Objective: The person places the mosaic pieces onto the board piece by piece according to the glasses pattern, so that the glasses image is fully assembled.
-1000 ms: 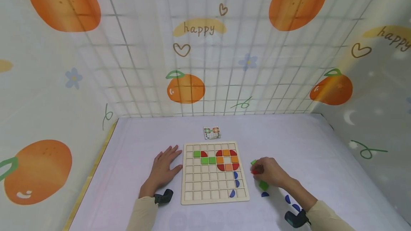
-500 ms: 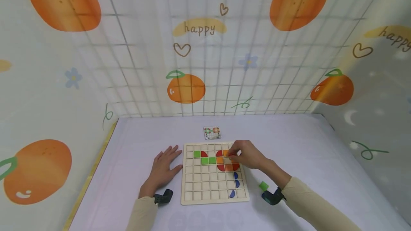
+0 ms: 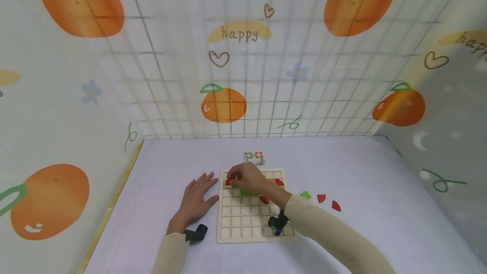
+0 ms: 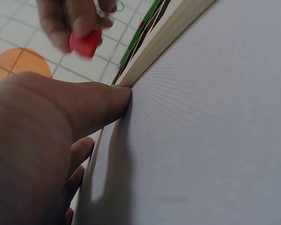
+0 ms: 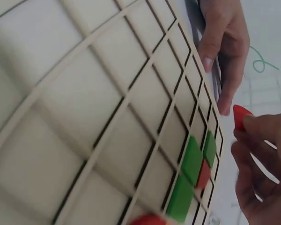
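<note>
My right hand (image 3: 249,177) pinches a red quarter-circle tile (image 5: 240,117) between thumb and fingertips. It holds the tile over the upper left corner of a wooden grid board (image 3: 236,219), just above the surface in the left wrist view. My left hand (image 3: 195,199) rests on the table with fingers spread, its thumb tip touching the board's left edge. Green square tiles (image 5: 191,161) and a small red tile (image 5: 203,174) sit in the grid near the right hand. The right forearm hides much of the board's right side, where orange and red tiles partly show.
A small pattern card (image 3: 254,157) lies behind the board. On the table to the right are a loose green tile (image 3: 305,195), a red quarter-circle (image 3: 321,198) and another red quarter-circle tile (image 3: 336,205). A patterned curtain (image 3: 243,71) stands around the table's back and sides.
My right hand has moved from the loose tiles on the right, across the board to its upper left corner, with the red tile. The left hand stays beside the board.
</note>
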